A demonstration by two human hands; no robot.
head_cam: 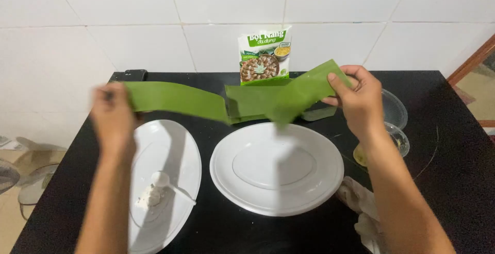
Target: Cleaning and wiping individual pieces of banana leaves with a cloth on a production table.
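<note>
Both hands are holding one long green banana-leaf strip (206,99) stretched in the air above the round white plate (277,168): the right hand (361,99) is pinching its right end between thumb and fingers, and the left hand (112,117), blurred, is closing around its left end. Toward the middle the strip is kinking and folding over itself, with a loose point hanging down just above the plate's far rim. Left of that plate an oval white plate (164,182) is lying on the black table (443,182), carrying a white spoon (166,183) and a small lump of white dough (149,198). Behind the plate a printed food packet (264,54) is leaning upright against the white tiled wall (103,22). Right of the plate, clear plastic bowls (396,125) are sitting partly hidden behind the right forearm, and a crumpled cloth (361,207) is lying near the plate's right edge.
</note>
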